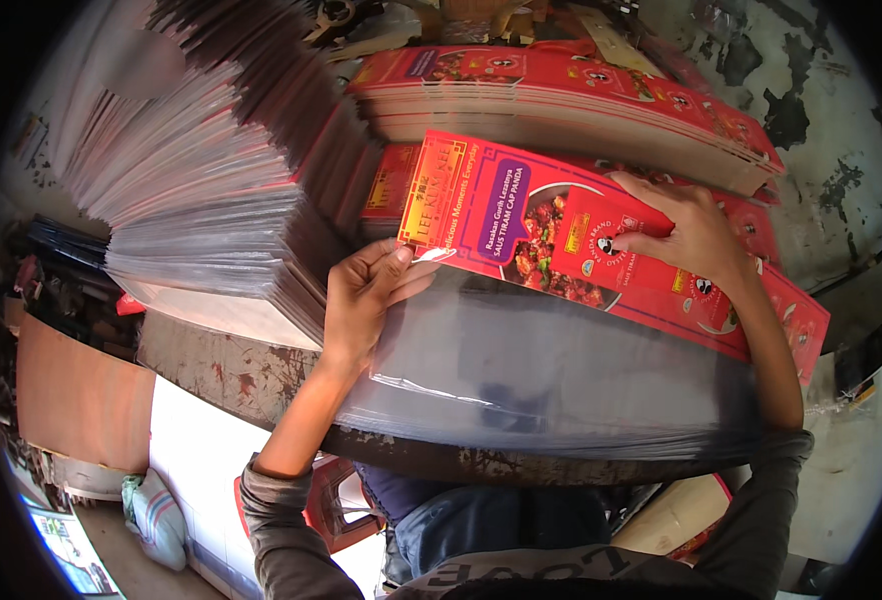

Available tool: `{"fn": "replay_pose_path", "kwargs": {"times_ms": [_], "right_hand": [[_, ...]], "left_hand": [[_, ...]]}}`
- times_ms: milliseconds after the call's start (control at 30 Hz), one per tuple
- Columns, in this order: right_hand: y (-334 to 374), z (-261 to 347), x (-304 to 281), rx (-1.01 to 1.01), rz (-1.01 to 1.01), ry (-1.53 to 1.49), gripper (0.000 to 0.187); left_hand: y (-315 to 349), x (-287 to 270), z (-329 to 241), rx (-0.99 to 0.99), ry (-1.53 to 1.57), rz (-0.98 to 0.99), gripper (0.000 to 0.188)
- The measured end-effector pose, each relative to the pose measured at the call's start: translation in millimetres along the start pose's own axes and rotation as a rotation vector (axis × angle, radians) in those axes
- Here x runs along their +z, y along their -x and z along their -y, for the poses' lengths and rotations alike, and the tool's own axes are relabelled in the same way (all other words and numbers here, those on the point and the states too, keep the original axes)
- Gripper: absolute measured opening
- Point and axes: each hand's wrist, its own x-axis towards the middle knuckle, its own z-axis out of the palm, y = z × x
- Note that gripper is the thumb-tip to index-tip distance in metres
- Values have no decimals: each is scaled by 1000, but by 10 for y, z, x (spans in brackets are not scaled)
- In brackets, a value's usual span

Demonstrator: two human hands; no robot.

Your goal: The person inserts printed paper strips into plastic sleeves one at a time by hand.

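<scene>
A long red printed sheet (561, 245) with food pictures and a purple panel lies slantwise in front of me. My left hand (366, 290) pinches its near left corner, where something glossy and clear catches the light. My right hand (696, 235) rests on the sheet's right half, thumb and fingers spread, with nothing gripped that I can see. Beneath is a thick stack of clear plastic sleeves (541, 370), lying along the near edge of the table. Whether the sheet is partly inside a sleeve I cannot tell.
A tall fanned stack of sleeved sheets (201, 190) stands at the left. Behind the sheet is a thick pile of similar red sheets (571, 85). The worn table (231, 370) has a curved near edge. A stuffed sack (156, 520) sits on the floor, lower left.
</scene>
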Motion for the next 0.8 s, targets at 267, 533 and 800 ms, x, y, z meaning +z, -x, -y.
{"fn": "replay_pose_path", "kwargs": {"times_ms": [267,533,800], "right_hand": [[-33,-7,69,75,188,-86,63],[26,77,275,-50,217,-38,59],[698,301,-331,151,114,-115,64]], "left_hand": [[45,-23,-6,-9,-40,-42,30],[24,-158,-13,157,-325,-15,45],[271,341,-431,565,-1425,491,84]]}}
